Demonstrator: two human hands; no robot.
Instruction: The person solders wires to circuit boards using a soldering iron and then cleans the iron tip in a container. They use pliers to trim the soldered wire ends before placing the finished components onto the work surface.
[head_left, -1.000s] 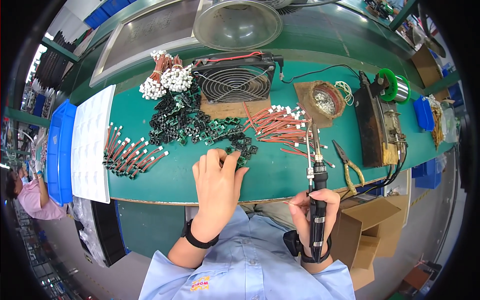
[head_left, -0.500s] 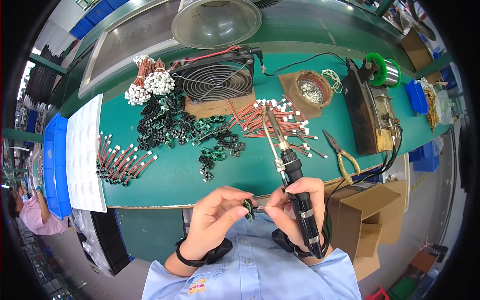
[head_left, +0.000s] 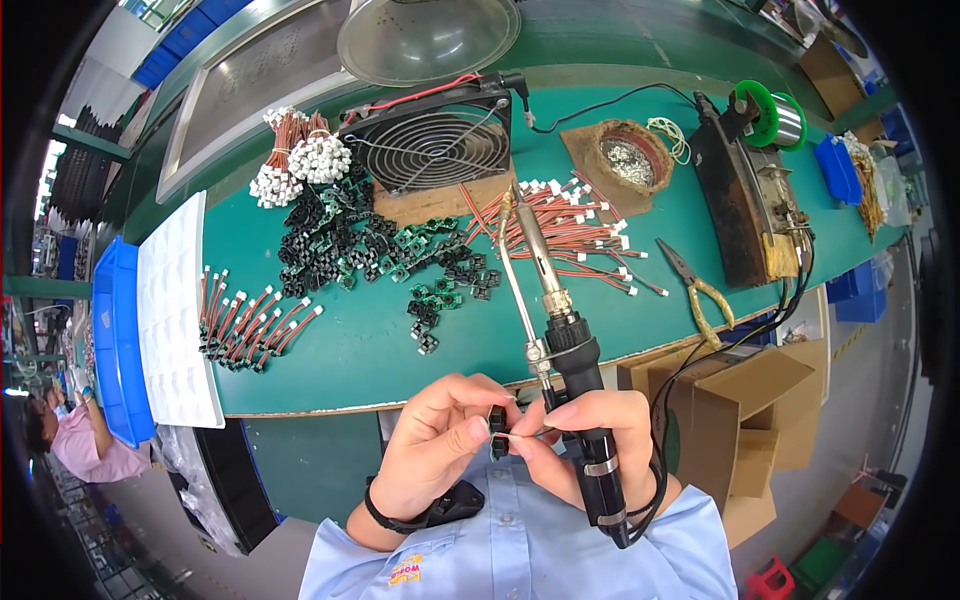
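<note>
Between the fingertips of my left hand point(head_left: 425, 448) is a small circuit board with a black housing point(head_left: 498, 430), its black side in sight, above my shirt front. My right hand point(head_left: 622, 412) grips a black soldering iron point(head_left: 572, 345) with a thin metal tube clamped along it; the tip points away over the bench. The thumb and finger of this same hand pinch a thin wire end point(head_left: 513, 436) against the board. Whether the wire goes into the board is too small to tell. Both hands are close together, just in front of the bench edge.
On the green bench point(head_left: 360, 380) lie piled black-and-green boards point(head_left: 330, 235), red-and-black connector wires point(head_left: 560, 235) and wired boards point(head_left: 255, 330). Behind them stands a fan point(head_left: 435, 150). Pliers point(head_left: 695, 290), a solder pot point(head_left: 635, 160) and a solder spool point(head_left: 785, 122) are rightward; cardboard boxes point(head_left: 715, 400) stand below.
The board has turned in my left fingers from its green face to its black side. The soldering iron's tip has swung slightly left, and the view has shifted a little.
</note>
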